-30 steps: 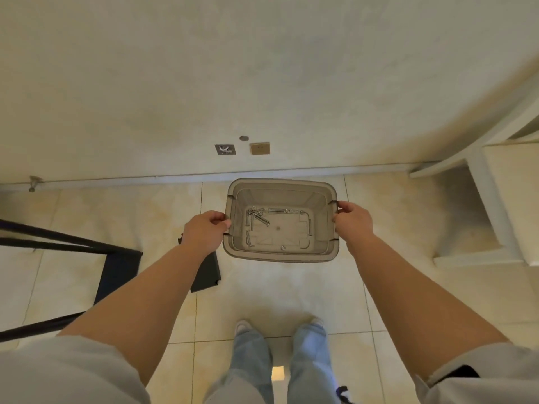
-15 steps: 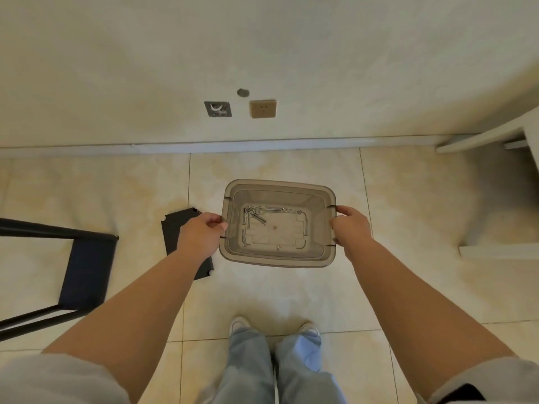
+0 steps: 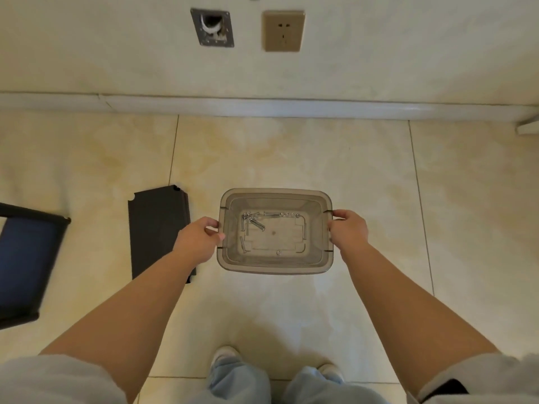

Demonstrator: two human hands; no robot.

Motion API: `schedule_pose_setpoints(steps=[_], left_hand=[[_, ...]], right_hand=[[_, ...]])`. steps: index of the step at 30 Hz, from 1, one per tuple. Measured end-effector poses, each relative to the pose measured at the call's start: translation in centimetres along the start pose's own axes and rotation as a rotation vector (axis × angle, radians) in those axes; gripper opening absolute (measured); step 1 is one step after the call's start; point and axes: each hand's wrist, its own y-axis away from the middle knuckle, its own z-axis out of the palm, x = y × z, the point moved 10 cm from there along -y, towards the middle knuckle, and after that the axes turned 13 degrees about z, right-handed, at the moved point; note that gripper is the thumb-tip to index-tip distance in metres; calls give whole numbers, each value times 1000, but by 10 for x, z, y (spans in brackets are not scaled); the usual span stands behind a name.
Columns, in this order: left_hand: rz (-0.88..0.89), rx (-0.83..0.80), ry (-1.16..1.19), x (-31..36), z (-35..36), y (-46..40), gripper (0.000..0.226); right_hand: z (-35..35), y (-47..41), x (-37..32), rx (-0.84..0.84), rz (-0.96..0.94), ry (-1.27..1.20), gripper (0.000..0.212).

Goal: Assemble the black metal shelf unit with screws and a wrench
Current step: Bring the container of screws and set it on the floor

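Note:
A translucent grey plastic bin (image 3: 275, 265) hangs above the tiled floor between my hands. My left hand (image 3: 198, 242) grips its left rim and my right hand (image 3: 347, 233) grips its right rim. Several silver screws (image 3: 252, 224) lie loose on the bin's bottom, mostly near the far side. A flat black metal shelf panel (image 3: 159, 228) lies on the floor to the left, partly hidden by my left forearm. The black frame of the shelf unit (image 3: 26, 258) shows at the left edge. No wrench is visible.
A wall with a white baseboard (image 3: 262, 104) runs across the far side, with a power socket (image 3: 283, 31) and a metal plate (image 3: 212, 27) on it. My feet (image 3: 224, 354) stand on the tiles below the bin. A white furniture edge (image 3: 529, 123) pokes in at right.
The view has tilted down toward the floor and the bin sits lower and nearer to it. More of the black panel now shows on the left. Both hands keep their hold on the rims.

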Motion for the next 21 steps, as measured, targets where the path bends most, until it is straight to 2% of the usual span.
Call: schedule_pose_setpoints(steps=[4,8,21], left_hand=[[-12,-29,-11,-22,33,-21,24],[-16,-41,-28,-33,49,-34,20],[33,-19,-20,-29,80,-68,21]], right_hand=[[12,-31,19,18,-9,39,35],[21,-47,28,35,-47,89,25],[17,-85,37,75,-74,100,30]])
